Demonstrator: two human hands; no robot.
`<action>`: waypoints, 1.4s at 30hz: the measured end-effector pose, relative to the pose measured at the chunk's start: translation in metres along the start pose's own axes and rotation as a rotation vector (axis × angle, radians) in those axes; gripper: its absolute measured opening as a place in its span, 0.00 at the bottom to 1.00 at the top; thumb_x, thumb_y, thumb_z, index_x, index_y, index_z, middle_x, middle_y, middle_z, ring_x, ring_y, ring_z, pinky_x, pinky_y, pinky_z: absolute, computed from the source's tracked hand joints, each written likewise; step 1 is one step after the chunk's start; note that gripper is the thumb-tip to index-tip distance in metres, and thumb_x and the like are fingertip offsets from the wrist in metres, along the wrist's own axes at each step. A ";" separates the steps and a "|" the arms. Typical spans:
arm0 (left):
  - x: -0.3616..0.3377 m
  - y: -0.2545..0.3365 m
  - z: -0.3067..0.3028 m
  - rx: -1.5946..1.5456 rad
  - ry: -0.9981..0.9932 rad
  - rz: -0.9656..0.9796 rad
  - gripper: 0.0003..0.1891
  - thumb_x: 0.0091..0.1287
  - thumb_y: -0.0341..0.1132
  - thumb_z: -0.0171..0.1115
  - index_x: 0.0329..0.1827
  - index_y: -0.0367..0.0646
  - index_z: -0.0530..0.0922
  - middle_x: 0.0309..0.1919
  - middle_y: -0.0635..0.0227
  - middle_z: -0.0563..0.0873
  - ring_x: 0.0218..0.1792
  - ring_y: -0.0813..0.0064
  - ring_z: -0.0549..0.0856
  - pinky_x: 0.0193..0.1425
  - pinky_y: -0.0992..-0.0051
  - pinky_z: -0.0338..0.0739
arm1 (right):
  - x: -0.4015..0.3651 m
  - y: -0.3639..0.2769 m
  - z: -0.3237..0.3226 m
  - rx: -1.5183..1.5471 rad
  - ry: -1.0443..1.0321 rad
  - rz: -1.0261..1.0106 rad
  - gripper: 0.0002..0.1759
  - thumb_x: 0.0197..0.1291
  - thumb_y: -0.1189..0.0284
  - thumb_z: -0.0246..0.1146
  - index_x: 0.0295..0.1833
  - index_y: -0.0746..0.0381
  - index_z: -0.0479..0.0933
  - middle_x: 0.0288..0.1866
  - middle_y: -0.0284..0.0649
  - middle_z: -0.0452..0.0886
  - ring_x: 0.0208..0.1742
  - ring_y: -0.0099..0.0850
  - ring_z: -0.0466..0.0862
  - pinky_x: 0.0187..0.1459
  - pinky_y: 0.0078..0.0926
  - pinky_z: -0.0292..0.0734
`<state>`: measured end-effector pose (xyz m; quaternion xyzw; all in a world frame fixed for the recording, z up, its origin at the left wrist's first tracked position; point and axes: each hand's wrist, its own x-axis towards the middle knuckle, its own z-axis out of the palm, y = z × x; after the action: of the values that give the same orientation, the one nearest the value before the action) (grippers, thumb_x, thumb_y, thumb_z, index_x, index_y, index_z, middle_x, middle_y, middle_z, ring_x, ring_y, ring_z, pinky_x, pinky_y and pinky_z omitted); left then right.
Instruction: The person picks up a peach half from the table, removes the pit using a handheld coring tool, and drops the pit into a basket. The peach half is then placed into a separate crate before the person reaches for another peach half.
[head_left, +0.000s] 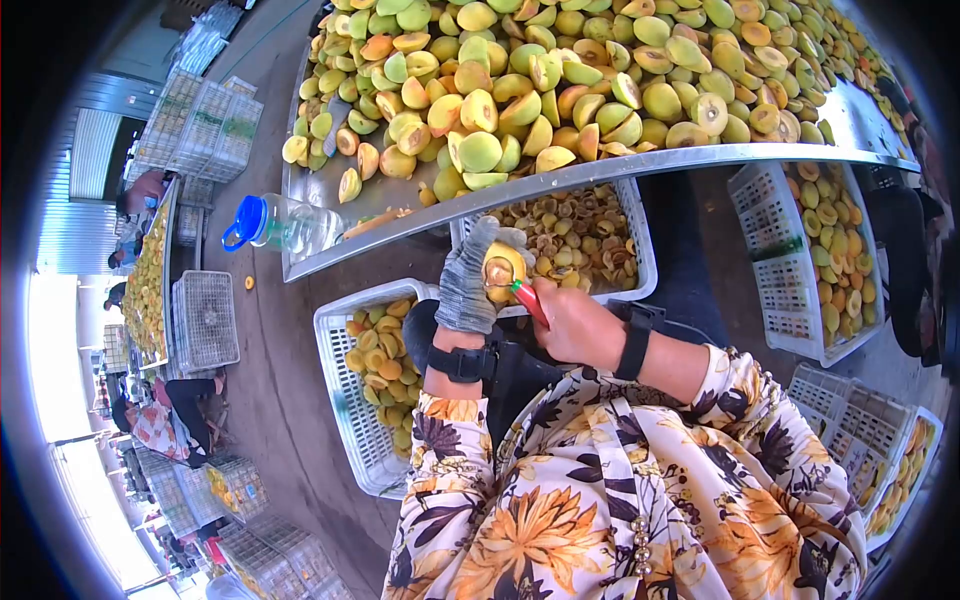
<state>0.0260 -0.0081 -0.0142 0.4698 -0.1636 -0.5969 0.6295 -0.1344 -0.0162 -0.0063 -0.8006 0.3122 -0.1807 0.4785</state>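
My left hand (466,280), in a grey work glove, is closed around a halved yellow peach (503,268) with its cut face and brown pit toward me. My right hand (578,325), bare, grips the red handle of a small pitting tool (529,302). Its tip is at the pit; how deep it sits is hidden. Just above the hands runs the rim of a metal table (570,186), heaped with yellow-green peach halves (480,150). Under that rim, a white crate (645,240) holds pits and scraps.
A white crate of peach halves (375,480) stands left of my knees, another crate (790,290) at the right. A blue-capped bottle (300,228) lies at the table's left corner. Stacked crates (205,125) and a seated person (170,425) are farther left.
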 end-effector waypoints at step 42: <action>-0.027 -0.057 -0.016 0.141 0.029 0.070 0.16 0.65 0.42 0.56 0.48 0.40 0.77 0.37 0.72 0.82 0.36 0.85 0.77 0.41 0.82 0.73 | 0.012 0.011 -0.012 0.029 0.332 -0.137 0.13 0.42 0.72 0.68 0.36 0.63 0.76 0.22 0.49 0.76 0.25 0.46 0.79 0.28 0.30 0.73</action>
<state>-0.0021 0.0316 -0.0576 0.5154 -0.2125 -0.5547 0.6177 -0.1362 -0.0360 -0.0100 -0.7720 0.3291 -0.3471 0.4186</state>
